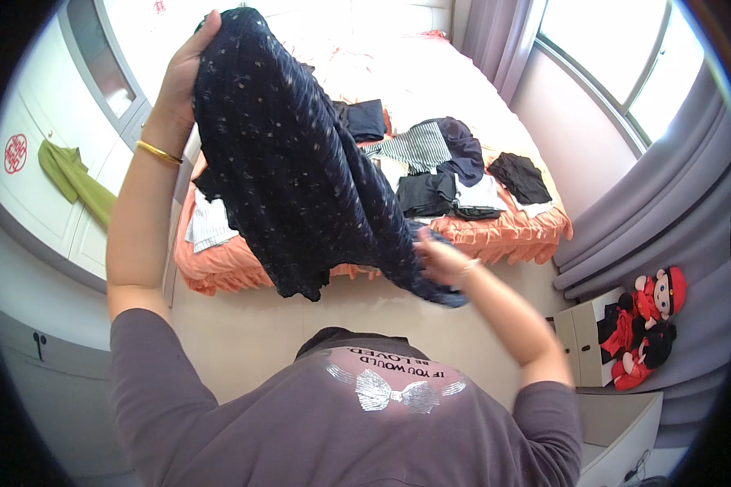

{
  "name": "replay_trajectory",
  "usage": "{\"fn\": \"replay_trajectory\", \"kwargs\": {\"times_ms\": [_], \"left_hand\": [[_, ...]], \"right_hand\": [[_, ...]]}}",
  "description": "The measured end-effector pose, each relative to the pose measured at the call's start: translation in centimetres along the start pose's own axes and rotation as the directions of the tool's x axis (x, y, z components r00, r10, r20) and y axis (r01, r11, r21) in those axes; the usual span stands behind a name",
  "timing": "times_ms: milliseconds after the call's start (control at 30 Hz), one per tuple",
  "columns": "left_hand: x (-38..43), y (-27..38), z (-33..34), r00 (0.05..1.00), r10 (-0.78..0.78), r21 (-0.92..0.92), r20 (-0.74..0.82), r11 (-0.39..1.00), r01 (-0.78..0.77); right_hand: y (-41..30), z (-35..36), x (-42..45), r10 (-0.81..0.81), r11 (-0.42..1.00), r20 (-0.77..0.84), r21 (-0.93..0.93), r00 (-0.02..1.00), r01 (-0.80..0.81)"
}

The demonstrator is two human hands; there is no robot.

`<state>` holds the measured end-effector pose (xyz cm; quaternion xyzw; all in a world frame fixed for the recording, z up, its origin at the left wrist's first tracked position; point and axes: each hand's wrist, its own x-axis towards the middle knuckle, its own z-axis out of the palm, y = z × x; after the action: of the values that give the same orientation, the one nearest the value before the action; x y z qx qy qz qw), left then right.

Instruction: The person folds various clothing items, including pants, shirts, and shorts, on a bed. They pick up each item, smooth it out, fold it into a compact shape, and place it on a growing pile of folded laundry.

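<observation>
A dark navy garment with small light specks [286, 146] hangs stretched in the air between my two hands, in front of the bed. High at the upper left, my left hand [192, 67] grips its top edge, with the thumb showing. My right hand [441, 259], blurred, is at the garment's lower right end, with cloth around the fingers. Whether those fingers are closed on the cloth is partly hidden by blur. The garment covers part of the bed behind it.
On the bed with its orange ruffled cover [493, 237] lie a striped garment [420, 146], black folded clothes [426, 193] and a black garment [519, 176]. A green garment [76, 179] hangs on the white wardrobe [30, 201]. Two red-dressed dolls [649, 329] sit on a small cabinet [575, 341].
</observation>
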<state>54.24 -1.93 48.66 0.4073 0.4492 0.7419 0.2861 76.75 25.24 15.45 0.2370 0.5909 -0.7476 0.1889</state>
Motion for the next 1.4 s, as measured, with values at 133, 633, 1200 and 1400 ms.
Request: {"fn": "replay_trajectory", "kwargs": {"times_ms": [133, 633, 1200, 1400], "left_hand": [[-1.5, -0.1, -1.5, 0.997, 0.056, -0.183, 0.054, 0.982, -0.045], [-11.7, 8.0, -13.3, 0.984, 0.179, 0.032, 0.008, 0.983, -0.179], [-22.3, 8.8, -25.8, 0.954, -0.027, -0.163, -0.298, 0.986, -0.023], [-23.3, 9.1, -30.0, 0.845, -0.2, 0.339, -0.496, 0.851, 0.4]], "right_hand": [[5.3, 12.3, 8.4, 0.078, 0.934, 0.23, 0.324, 0.97, -0.152], [-2.1, 32.0, 12.4, -0.29, 0.568, 0.376, 0.808, 0.88, -0.158], [-7.0, 28.7, 4.1, -0.379, 0.916, 0.417, 0.297, 0.826, 0.27], [-16.6, 22.0, 3.0, -0.626, 0.758, -0.303, -0.022, 0.718, 0.652]]}}
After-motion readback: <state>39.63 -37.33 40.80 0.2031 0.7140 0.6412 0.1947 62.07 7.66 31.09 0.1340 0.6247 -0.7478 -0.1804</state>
